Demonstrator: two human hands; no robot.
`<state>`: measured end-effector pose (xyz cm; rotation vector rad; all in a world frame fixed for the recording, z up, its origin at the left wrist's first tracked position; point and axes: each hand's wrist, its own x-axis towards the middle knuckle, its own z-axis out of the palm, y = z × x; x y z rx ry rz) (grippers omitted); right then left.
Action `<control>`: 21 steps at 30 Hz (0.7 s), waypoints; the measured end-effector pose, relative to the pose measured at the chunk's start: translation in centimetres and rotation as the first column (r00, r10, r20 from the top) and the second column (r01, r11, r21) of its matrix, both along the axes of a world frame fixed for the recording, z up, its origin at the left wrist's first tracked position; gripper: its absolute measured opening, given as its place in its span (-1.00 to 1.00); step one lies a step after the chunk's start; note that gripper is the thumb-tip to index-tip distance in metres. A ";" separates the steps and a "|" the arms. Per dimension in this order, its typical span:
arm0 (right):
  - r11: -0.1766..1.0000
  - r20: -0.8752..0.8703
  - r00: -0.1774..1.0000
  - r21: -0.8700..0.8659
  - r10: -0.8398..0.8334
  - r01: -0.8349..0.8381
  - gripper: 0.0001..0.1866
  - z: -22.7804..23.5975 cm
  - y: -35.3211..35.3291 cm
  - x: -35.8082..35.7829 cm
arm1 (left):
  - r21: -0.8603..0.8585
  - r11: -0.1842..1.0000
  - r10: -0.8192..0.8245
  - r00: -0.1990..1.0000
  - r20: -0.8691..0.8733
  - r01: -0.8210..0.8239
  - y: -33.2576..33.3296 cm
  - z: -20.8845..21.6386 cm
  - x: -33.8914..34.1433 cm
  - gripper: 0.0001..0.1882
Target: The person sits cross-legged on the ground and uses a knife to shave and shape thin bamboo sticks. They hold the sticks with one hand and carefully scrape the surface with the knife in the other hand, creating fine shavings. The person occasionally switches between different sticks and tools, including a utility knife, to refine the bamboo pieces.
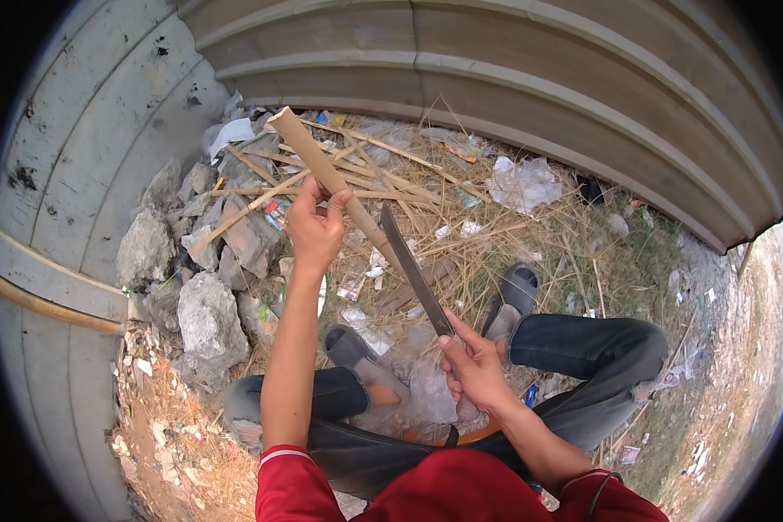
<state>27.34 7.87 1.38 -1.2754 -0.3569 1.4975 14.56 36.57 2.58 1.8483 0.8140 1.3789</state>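
My left hand (315, 224) grips a pale bamboo stick (322, 170) that slants up to the left, its cut end near the wall. My right hand (474, 370) is closed on the handle of a long dark knife (413, 271). The blade runs up and to the left, and its tip meets the stick just below my left hand. I sit low with both knees bent, in dark jeans and grey sandals (515, 296).
Corrugated metal walls (496, 70) close off the back and left. Grey rocks (204, 317) lie at the left. Cut bamboo strips (383, 178), dry grass and plastic litter (522, 184) cover the ground ahead. Bare dirt stretches to the right.
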 end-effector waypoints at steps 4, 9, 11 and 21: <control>0.948 0.178 0.972 0.304 -0.154 0.094 -0.33 6.2 2.0 -0.4 | -0.009 1.000 0.024 0.999 -0.028 -0.024 -0.3 0.1 -0.6 -0.80; 0.632 0.200 0.850 0.753 -0.487 0.185 -0.29 5.6 1.7 -2.1 | 0.030 1.000 0.007 1.000 -0.028 -0.006 -0.6 0.2 -0.6 -0.82; 0.626 0.262 0.808 0.762 -0.528 0.163 -0.30 1.2 0.4 -3.5 | 0.051 0.999 -0.008 0.999 -0.037 0.010 -0.2 0.0 -0.5 -0.82; 0.860 0.242 0.929 0.493 -0.280 0.131 -0.30 8.4 1.3 -1.1 | -0.027 0.999 -0.022 0.999 -0.034 0.021 -1.3 0.5 -1.1 -0.83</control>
